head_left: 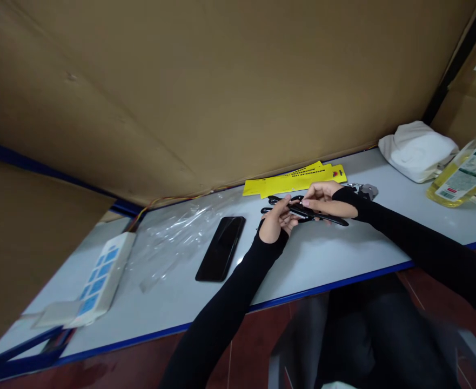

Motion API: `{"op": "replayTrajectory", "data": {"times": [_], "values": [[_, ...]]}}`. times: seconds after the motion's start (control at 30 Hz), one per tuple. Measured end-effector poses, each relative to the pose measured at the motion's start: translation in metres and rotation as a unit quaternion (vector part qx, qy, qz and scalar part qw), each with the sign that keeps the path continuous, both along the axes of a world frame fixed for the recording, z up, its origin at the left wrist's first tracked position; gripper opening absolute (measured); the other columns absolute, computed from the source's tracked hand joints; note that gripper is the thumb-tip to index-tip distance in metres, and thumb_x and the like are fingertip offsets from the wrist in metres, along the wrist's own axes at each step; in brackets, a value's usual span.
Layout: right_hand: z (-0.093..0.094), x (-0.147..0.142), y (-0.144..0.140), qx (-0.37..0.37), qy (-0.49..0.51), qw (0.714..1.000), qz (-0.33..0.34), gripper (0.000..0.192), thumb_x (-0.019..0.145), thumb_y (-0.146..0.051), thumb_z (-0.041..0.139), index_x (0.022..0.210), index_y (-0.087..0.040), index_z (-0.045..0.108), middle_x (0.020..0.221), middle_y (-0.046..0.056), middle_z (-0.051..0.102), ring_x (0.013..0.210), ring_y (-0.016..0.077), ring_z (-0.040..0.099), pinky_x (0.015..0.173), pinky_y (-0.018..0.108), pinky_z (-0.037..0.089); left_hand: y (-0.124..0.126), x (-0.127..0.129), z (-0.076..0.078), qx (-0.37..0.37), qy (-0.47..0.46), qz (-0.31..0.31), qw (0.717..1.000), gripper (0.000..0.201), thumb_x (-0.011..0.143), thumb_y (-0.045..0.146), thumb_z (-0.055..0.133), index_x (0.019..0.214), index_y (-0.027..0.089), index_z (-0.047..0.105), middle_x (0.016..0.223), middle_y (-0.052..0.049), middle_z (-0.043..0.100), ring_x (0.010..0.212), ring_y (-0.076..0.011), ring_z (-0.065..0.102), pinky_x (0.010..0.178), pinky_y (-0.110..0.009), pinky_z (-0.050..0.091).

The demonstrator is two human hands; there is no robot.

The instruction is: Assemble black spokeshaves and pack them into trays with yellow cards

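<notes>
Both my arms wear black sleeves and meet over the grey table [327,254]. My left hand [277,222] and my right hand [322,198] both grip a long black tool [327,216] with looped handles, held just above the table. My left hand pinches its near end; my right hand's fingers rest on its middle. Yellow printed cards [294,178] lie just behind the hands. A small metal piece [367,189] sits behind my right wrist.
A black phone [220,248] lies face up left of my hands, beside clear plastic wrap [181,227]. A white-and-blue box [104,275] sits at the far left. A white cloth [418,148] and a bottle of yellow liquid [462,178] stand at the right. Cardboard [205,92] walls the back.
</notes>
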State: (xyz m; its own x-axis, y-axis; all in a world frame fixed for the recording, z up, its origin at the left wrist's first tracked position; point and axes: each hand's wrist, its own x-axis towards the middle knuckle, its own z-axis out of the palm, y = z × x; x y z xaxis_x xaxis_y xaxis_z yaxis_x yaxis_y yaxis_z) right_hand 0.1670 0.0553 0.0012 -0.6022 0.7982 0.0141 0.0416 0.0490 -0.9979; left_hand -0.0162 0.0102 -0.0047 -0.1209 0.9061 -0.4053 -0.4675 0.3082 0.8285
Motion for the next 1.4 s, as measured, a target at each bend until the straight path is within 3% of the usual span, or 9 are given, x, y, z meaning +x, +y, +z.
{"op": "replayTrajectory", "data": {"times": [0.27,0.43,0.63,0.8,1.0,1.13,1.27,1.4], "values": [[0.001,-0.003,-0.003,-0.049,0.059,0.997,-0.013,0.051,0.074,-0.054,0.094,0.089,-0.019,0.059,0.068,-0.002,0.068,0.049,0.0116,0.064,0.034,0.021,0.052,-0.009,-0.002,0.011,0.035,-0.029,-0.033,0.998,0.017,0.086,0.027,0.079,0.088,0.010,0.082,0.074,-0.005,0.075,0.058,-0.0078,0.067,0.051,-0.011,0.054],[0.001,-0.004,-0.002,-0.067,0.071,0.995,-0.028,0.054,0.070,-0.054,0.096,0.088,-0.018,0.060,0.066,-0.003,0.068,0.050,0.0108,0.065,0.034,0.019,0.052,-0.004,-0.003,0.003,0.020,-0.029,-0.022,0.999,0.019,0.086,0.028,0.079,0.088,0.009,0.082,0.078,-0.007,0.077,0.061,-0.0093,0.068,0.051,-0.013,0.054],[-0.002,-0.004,-0.002,-0.090,0.037,0.993,-0.061,0.046,0.078,-0.045,0.094,0.094,-0.017,0.061,0.062,-0.003,0.068,0.038,0.0100,0.058,0.034,0.022,0.054,0.001,-0.006,-0.004,0.032,-0.021,-0.046,0.998,0.029,0.079,0.031,0.087,0.094,0.007,0.080,0.082,-0.011,0.078,0.062,-0.0112,0.068,0.053,-0.017,0.055],[-0.004,-0.007,-0.007,-0.090,0.060,0.990,-0.088,0.038,0.073,-0.028,0.097,0.094,-0.016,0.067,0.073,-0.002,0.070,0.053,0.0088,0.064,0.050,0.023,0.063,0.001,-0.008,-0.004,0.052,0.011,-0.080,0.995,0.035,0.069,0.021,0.091,0.099,0.006,0.080,0.074,-0.009,0.077,0.057,-0.0139,0.068,0.052,-0.022,0.056],[-0.010,-0.008,-0.005,-0.040,0.080,0.992,-0.086,0.034,0.070,-0.025,0.094,0.095,-0.016,0.072,0.087,0.003,0.076,0.070,0.0109,0.069,0.064,0.023,0.063,-0.001,-0.007,-0.010,0.085,0.011,-0.029,0.996,0.043,0.069,0.022,0.092,0.107,0.010,0.079,0.086,-0.010,0.081,0.075,-0.0225,0.079,0.076,-0.038,0.068],[-0.013,-0.007,-0.005,0.043,0.070,0.990,-0.119,0.036,0.070,-0.034,0.091,0.095,-0.016,0.073,0.095,0.007,0.078,0.082,0.0149,0.071,0.076,0.029,0.063,-0.005,-0.009,0.002,0.069,0.033,-0.070,0.995,0.055,0.070,0.023,0.095,0.121,0.010,0.075,0.091,-0.011,0.082,0.077,-0.0267,0.081,0.079,-0.047,0.070],[-0.014,-0.007,-0.007,0.106,0.077,0.978,-0.165,0.036,0.072,-0.040,0.088,0.094,-0.017,0.071,0.098,0.009,0.078,0.090,0.0180,0.073,0.083,0.032,0.062,-0.005,-0.011,0.004,0.051,0.052,-0.093,0.993,0.065,0.076,0.030,0.094,0.132,0.010,0.069,0.084,-0.014,0.082,0.073,-0.0305,0.082,0.070,-0.043,0.070],[-0.012,-0.007,-0.009,0.124,0.064,0.974,-0.177,0.032,0.075,-0.040,0.086,0.093,-0.017,0.073,0.096,0.009,0.079,0.090,0.0194,0.075,0.078,0.031,0.061,-0.006,-0.008,-0.001,0.074,0.052,-0.100,0.991,0.055,0.074,0.037,0.095,0.115,0.010,0.071,0.088,-0.017,0.082,0.074,-0.0309,0.082,0.070,-0.037,0.069]]}}
